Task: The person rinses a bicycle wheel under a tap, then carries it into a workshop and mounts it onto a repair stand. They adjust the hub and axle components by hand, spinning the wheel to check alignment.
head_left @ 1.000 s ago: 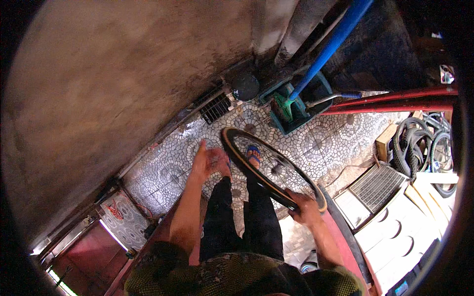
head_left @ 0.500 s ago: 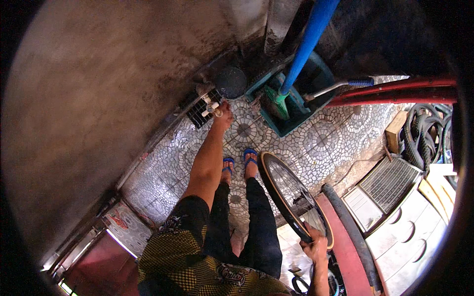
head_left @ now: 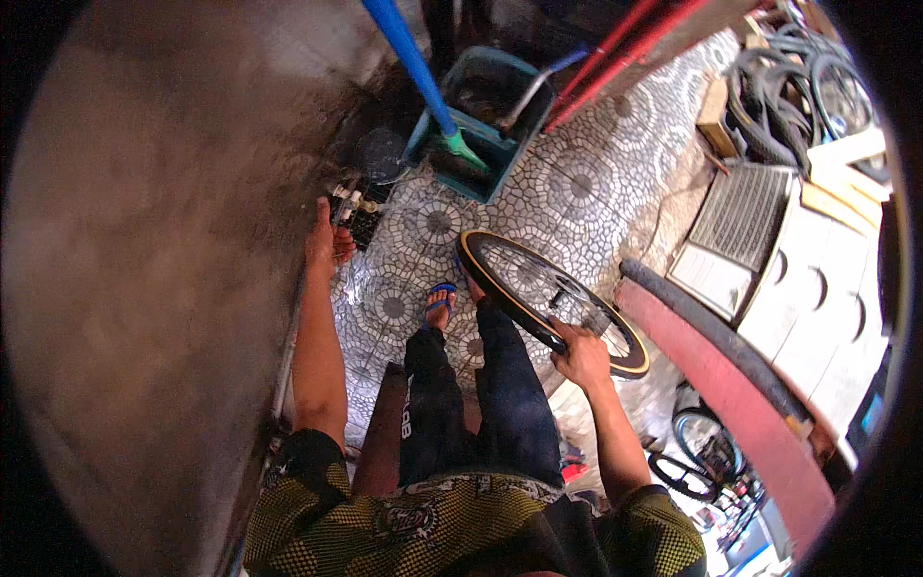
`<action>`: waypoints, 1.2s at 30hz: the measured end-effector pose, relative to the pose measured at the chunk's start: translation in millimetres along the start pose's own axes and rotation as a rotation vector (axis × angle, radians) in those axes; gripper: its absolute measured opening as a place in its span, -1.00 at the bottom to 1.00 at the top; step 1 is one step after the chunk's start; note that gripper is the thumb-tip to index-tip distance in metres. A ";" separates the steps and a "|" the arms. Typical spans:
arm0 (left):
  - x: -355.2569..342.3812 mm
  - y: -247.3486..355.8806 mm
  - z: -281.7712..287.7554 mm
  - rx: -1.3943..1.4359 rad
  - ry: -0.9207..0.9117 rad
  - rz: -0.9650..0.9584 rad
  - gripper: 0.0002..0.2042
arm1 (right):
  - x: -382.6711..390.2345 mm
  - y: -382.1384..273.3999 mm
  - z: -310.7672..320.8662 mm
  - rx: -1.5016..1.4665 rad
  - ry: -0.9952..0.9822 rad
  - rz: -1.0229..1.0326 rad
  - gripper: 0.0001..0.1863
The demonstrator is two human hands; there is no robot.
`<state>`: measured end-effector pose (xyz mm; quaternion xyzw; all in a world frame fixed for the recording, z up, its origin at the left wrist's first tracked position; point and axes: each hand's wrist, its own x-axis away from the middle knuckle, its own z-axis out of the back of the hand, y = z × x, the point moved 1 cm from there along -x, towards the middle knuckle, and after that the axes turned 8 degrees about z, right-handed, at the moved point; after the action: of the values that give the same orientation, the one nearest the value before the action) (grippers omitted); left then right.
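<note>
My right hand grips the rim of a bicycle wheel with a black tyre and tan sidewall. The wheel is tilted in front of my right leg, its spokes and hub showing. My left hand is off to the left by the wall, with its thumb and fingers apart and nothing visible in it. Just beyond that hand is a whitish tap above a dark floor grate. Hand and tap look slightly apart.
A dark round bucket and a teal bin holding a blue-handled broom stand ahead. Red poles lean nearby. To the right are old tyres, a white drawer unit and a red ledge. A brown wall rises left.
My left hand has come off the tap and moved left toward the wall. The wheel, still in my right hand, tips flatter. My view has turned, shifting the bin and tyres.
</note>
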<state>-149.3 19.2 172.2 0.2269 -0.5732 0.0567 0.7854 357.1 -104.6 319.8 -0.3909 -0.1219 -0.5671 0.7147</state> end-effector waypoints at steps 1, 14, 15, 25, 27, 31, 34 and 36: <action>-2.4 -0.3 2.4 0.016 -0.036 0.016 -0.27 | -1.0 -7.8 -3.7 -0.011 0.011 0.004 -0.20; -62.7 8.1 -48.4 0.376 -0.256 0.208 -0.56 | 58.7 -49.5 -82.3 -0.166 0.271 -0.293 -0.20; -75.5 6.5 -45.3 0.396 -0.275 0.151 -0.62 | 59.8 -48.1 -84.7 -0.198 0.298 -0.308 -0.19; -50.8 10.9 -37.7 0.063 -0.149 -0.076 -0.63 | 129.7 35.1 -109.7 -0.424 0.715 -0.406 -0.36; 5.6 -17.2 -67.4 -0.267 -0.065 -0.116 -0.59 | 185.9 66.6 -124.9 -0.444 0.792 -0.522 -0.37; 57.8 -67.1 -63.7 -0.746 -0.228 -0.524 -0.51 | 277.1 81.0 -70.7 -0.506 0.754 -0.555 -0.42; 102.7 -122.3 -104.7 -1.144 -0.403 -0.956 -0.50 | 368.3 65.3 -17.5 -0.374 0.735 -0.697 -0.43; 192.3 -168.5 -150.5 -1.269 -0.624 -0.902 -0.50 | 432.2 68.5 -36.0 -0.351 0.772 -0.786 -0.45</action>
<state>105.8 -100.3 265.0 -0.0453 -0.5418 -0.6613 0.5168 550.8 -435.3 534.0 -0.1938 0.1077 -0.9032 0.3676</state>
